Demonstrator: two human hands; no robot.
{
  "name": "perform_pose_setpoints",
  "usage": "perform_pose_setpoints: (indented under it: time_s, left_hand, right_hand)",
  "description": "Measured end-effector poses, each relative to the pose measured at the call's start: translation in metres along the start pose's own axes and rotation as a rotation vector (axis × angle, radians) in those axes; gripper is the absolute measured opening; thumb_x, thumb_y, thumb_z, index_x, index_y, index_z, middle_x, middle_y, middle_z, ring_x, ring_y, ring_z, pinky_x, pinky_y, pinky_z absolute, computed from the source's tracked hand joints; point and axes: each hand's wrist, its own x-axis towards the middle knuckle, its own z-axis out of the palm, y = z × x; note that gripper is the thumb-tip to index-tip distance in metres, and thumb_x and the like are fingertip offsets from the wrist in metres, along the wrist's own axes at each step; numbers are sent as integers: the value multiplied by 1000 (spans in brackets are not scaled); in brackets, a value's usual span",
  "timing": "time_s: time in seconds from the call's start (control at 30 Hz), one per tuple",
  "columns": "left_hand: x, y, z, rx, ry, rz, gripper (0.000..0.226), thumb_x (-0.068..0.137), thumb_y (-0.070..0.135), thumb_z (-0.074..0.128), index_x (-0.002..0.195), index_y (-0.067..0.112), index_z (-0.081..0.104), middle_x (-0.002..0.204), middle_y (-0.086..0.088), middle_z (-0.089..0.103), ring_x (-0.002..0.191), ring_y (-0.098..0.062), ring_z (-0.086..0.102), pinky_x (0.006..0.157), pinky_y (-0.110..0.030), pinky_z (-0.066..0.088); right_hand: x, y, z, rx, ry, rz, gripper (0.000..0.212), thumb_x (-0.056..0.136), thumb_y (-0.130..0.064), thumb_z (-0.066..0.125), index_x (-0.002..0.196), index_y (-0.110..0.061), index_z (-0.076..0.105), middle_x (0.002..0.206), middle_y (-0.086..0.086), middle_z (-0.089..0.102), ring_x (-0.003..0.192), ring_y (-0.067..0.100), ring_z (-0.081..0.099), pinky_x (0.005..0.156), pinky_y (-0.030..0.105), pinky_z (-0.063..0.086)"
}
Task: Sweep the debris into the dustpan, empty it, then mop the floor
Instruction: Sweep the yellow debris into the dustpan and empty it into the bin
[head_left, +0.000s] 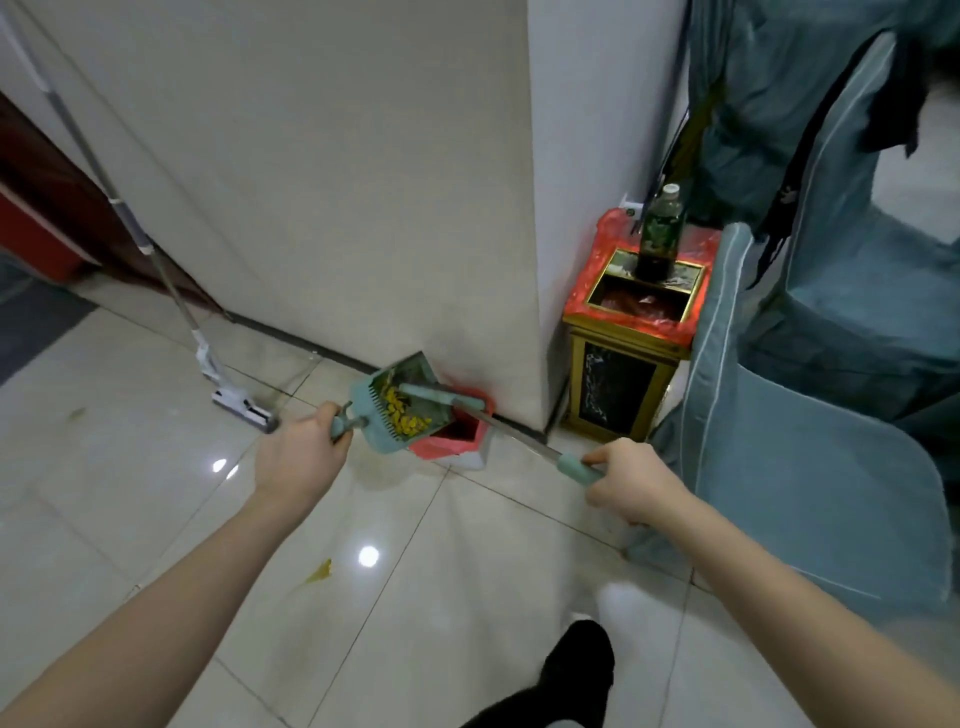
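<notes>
Left hand (301, 457) grips the dustpan (402, 410) handle, tilting it — yellow debris (402, 413) inside — over a small red-lined bin (457, 434); right hand (631, 486) grips the broom (519, 434) handle; mop (156, 249) leans against the wall.

- Floor (130, 499): pale glossy tiles, ceiling lights reflected.
- Mop (241, 405): head flat on the tiles, handle leaning on the wall.
- Small bin (457, 441), red liner, at the wall corner.
- Gold-framed bin (618, 384) beside it, bottle (660, 234) on top.
- Yellow scrap (319, 571) on the tiles, nearer the camera.
</notes>
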Motion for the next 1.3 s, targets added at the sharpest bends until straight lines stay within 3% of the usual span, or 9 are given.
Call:
perform_pose_setpoints:
  time_s: [0.1,0.3,0.4,0.53,0.7,1.0,1.3]
  left_hand:
    - [-2,21,8,3,3,5,21,90,34,59,101,16,60,77,-12,69,68,-36,66,52,-32,40]
    - [-26,47,22,34,-56,-48,24,88,33,61,107,19,63,75,-7,69,66,-34,66,53,-32,46]
    - [-35,71,22,20,-106,-100,28,90,36,56,115,23,60,86,-5,71,76,-33,68,60,-35,51]
    - [-44,105,26,49,-177,-105,33,92,36,52,122,26,56,96,-3,71,87,-29,68,67,-34,51]
    - [-63,137,27,-18,-342,-134,45,92,36,52,136,33,46,115,-2,68,101,-28,64,76,-33,50]
    - [-56,147,29,38,-120,-188,34,93,41,51,121,24,56,89,-8,72,81,-34,68,63,-32,47]
    - [-48,115,31,109,-155,-58,28,97,37,46,115,18,53,99,-3,69,82,-32,68,60,-30,40]
  right_hand:
    - [9,18,-19,-6,-24,-6,56,88,-15,67,142,-25,52,106,5,63,78,18,68,64,31,63]
    - [16,46,-57,4,-70,-13,54,88,-7,60,140,-21,55,94,10,65,63,28,70,52,33,60]
    - [20,53,-74,35,-93,-9,43,86,-5,59,128,-14,63,92,15,67,61,30,68,57,41,61]
    - [29,70,-89,65,-128,-46,41,85,-3,56,123,-11,67,97,16,67,65,29,66,59,41,62]
    - [15,105,-91,150,-178,-39,56,82,-6,59,136,-22,60,85,14,65,42,21,52,39,27,47]
    - [1,118,-103,114,-168,-54,55,84,-5,60,137,-22,58,78,7,60,41,18,48,36,23,43]
    - [-11,89,-100,56,-132,-101,51,85,-6,63,133,-24,61,70,8,56,32,13,45,34,21,40]
